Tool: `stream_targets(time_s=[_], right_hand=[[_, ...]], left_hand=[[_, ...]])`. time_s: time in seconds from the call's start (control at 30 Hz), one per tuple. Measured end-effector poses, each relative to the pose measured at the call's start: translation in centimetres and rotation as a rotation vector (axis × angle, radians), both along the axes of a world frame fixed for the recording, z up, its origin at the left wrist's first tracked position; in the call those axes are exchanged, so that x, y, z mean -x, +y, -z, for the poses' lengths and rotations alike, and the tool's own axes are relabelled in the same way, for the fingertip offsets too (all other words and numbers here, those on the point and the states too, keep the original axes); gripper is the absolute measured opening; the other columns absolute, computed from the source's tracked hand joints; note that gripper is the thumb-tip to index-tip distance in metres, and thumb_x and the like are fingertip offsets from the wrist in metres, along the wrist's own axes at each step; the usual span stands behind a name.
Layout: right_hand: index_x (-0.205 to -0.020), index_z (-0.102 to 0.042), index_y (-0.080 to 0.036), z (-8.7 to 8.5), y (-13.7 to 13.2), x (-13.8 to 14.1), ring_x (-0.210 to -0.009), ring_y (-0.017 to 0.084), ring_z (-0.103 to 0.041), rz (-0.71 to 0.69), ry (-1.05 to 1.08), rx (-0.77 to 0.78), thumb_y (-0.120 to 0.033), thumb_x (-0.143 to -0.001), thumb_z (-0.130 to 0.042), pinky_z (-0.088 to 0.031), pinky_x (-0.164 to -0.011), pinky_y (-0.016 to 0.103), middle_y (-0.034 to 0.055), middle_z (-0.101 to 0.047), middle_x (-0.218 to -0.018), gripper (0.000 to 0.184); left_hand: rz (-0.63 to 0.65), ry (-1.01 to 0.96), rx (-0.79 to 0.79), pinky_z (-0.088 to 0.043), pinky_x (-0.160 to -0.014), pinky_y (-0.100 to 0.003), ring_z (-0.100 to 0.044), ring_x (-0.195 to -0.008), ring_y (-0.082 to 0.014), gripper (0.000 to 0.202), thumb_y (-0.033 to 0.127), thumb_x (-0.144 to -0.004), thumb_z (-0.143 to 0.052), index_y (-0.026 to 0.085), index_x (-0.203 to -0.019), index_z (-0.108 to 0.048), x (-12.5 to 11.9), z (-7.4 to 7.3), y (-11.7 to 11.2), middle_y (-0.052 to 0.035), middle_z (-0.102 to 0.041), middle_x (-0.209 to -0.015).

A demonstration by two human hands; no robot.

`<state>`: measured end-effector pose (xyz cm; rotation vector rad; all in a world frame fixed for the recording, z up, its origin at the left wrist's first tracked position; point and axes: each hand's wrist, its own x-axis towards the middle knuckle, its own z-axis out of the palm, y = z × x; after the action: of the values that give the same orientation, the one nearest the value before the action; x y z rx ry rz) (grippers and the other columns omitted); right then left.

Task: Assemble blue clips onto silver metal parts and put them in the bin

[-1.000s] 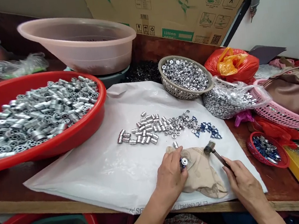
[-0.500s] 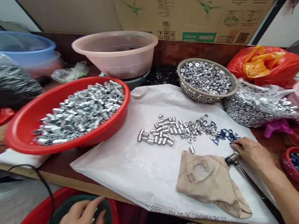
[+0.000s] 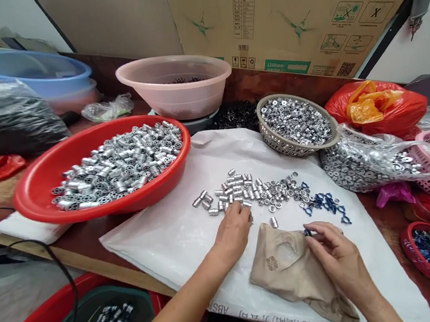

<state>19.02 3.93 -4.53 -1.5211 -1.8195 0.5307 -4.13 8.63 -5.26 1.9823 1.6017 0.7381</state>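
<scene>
My left hand (image 3: 233,229) reaches onto the near edge of a pile of small metal cylinders (image 3: 226,191) on the white plastic sheet (image 3: 170,239). Its fingers are bunched together on the pile; what they pinch is hidden. My right hand (image 3: 339,258) rests on a beige cloth (image 3: 287,269), with thumb and forefinger closed on a small blue ring (image 3: 307,232). One cylinder (image 3: 273,222) stands at the cloth's far edge. Beyond it lie round metal discs (image 3: 277,192) and loose blue rings (image 3: 328,204).
A red basin of cylinders (image 3: 44,176) sits on the left, a grey basket of discs (image 3: 275,143) and a clear bag of parts (image 3: 368,163) on the right. A green bin (image 3: 101,321) is below the table edge, and a small red basket (image 3: 409,241) stands at the far right.
My left hand came up from the green bin to the cylinder pile. My right hand left the hammer head, moved onto the cloth and now pinches a blue ring; the hammer no longer shows.
</scene>
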Motion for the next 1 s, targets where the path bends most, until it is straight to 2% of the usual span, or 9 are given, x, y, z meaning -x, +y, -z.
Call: stream_targets(time_s=[0.07, 0.2, 0.33, 0.5, 0.6, 0.7, 0.83, 0.93, 1.0], right_hand=[[-0.102, -0.065, -0.021, 0.1, -0.3, 1.6, -0.083, 0.017, -0.067, -0.047, 0.077, -0.003, -0.027, -0.084, -0.055, -0.057, -0.068, 0.026, 0.0079, -0.065, -0.103, 0.021], [-0.100, -0.068, -0.023, 0.4, -0.4, 4.1, -0.094, 0.020, -0.065, -0.103, 0.203, -0.043, -0.024, -0.082, -0.059, -0.056, -0.079, 0.033, 0.0063, -0.069, -0.099, 0.020], [-0.099, -0.070, -0.026, 0.4, -0.8, 4.3, -0.093, 0.020, -0.065, -0.118, 0.262, -0.010, -0.023, -0.080, -0.062, -0.054, -0.082, 0.035, 0.0051, -0.071, -0.097, 0.020], [-0.101, -0.069, -0.028, -0.6, -1.1, 2.8, -0.088, 0.018, -0.067, -0.338, 0.340, 0.099, -0.020, -0.081, -0.062, -0.055, -0.079, 0.032, 0.0033, -0.072, -0.095, 0.023], [-0.103, -0.067, -0.028, -1.1, -0.6, 2.9, -0.088, 0.018, -0.066, -0.418, 0.313, 0.044, -0.019, -0.081, -0.062, -0.054, -0.079, 0.033, 0.0027, -0.072, -0.095, 0.025], [-0.106, -0.065, -0.028, -1.1, -0.1, 3.7, -0.089, 0.018, -0.065, -0.419, 0.212, -0.101, -0.017, -0.081, -0.061, -0.053, -0.078, 0.034, 0.0027, -0.071, -0.094, 0.028], [-0.109, -0.063, -0.025, -0.8, -0.5, 4.9, -0.088, 0.018, -0.064, -0.381, 0.078, -0.248, -0.014, -0.082, -0.058, -0.052, -0.074, 0.033, 0.0054, -0.070, -0.097, 0.030], [-0.112, -0.062, -0.025, -0.6, -1.0, 5.1, -0.089, 0.018, -0.064, -0.335, 0.023, -0.272, -0.012, -0.083, -0.057, -0.053, -0.074, 0.034, 0.0062, -0.069, -0.100, 0.033], [-0.111, -0.063, -0.026, -0.6, -1.3, 5.0, -0.088, 0.019, -0.064, -0.296, 0.031, -0.247, -0.012, -0.083, -0.057, -0.053, -0.074, 0.034, 0.0060, -0.070, -0.100, 0.032]], left_hand=[[0.000, -0.290, 0.131, -0.047, -0.067, -0.030, -0.055, -0.078, -0.0179, 0.015, 0.019, -0.081, -0.048, 0.018, -0.091, -0.059, -0.4, -0.5, -1.6, -0.0061, -0.060, -0.090], [0.019, -1.010, 0.584, -0.047, -0.058, -0.024, -0.055, -0.064, -0.0133, 0.028, 0.036, -0.079, -0.057, 0.014, -0.093, -0.065, -2.5, -1.8, -4.2, -0.0036, -0.062, -0.074], [-0.004, -1.217, 0.790, -0.044, -0.052, -0.019, -0.051, -0.051, -0.0075, 0.032, 0.041, -0.070, -0.068, 0.010, -0.081, -0.070, -3.3, -1.7, -4.9, -0.0016, -0.060, -0.063], [0.183, -1.373, 1.146, -0.039, -0.038, -0.016, -0.049, -0.041, -0.0060, 0.037, 0.044, -0.061, -0.076, 0.009, -0.064, -0.064, -2.4, -0.8, -4.8, -0.0003, -0.056, -0.053], [0.170, -1.366, 1.141, -0.038, -0.036, -0.015, -0.048, -0.039, -0.0059, 0.036, 0.043, -0.060, -0.077, 0.009, -0.067, -0.064, -1.9, -1.1, -4.8, 0.0002, -0.056, -0.052], [0.004, -1.331, 0.989, -0.040, -0.040, -0.015, -0.049, -0.043, -0.0062, 0.033, 0.037, -0.060, -0.079, 0.010, -0.076, -0.066, -1.7, -1.8, -5.0, 0.0005, -0.058, -0.053], [-0.175, -1.425, 0.844, -0.040, -0.049, -0.014, -0.049, -0.052, -0.0045, 0.027, 0.031, -0.062, -0.079, 0.010, -0.072, -0.067, -2.2, -1.8, -5.5, 0.0006, -0.058, -0.058], [-0.157, -1.478, 0.842, -0.045, -0.057, -0.017, -0.053, -0.060, -0.0069, 0.030, 0.036, -0.067, -0.074, 0.011, -0.082, -0.068, -2.8, -1.5, -6.0, -0.0023, -0.062, -0.069], [-0.113, -1.428, 0.852, -0.044, -0.056, -0.017, -0.053, -0.058, -0.0074, 0.031, 0.038, -0.070, -0.072, 0.011, -0.084, -0.069, -3.0, -1.3, -6.0, -0.0025, -0.062, -0.067]])
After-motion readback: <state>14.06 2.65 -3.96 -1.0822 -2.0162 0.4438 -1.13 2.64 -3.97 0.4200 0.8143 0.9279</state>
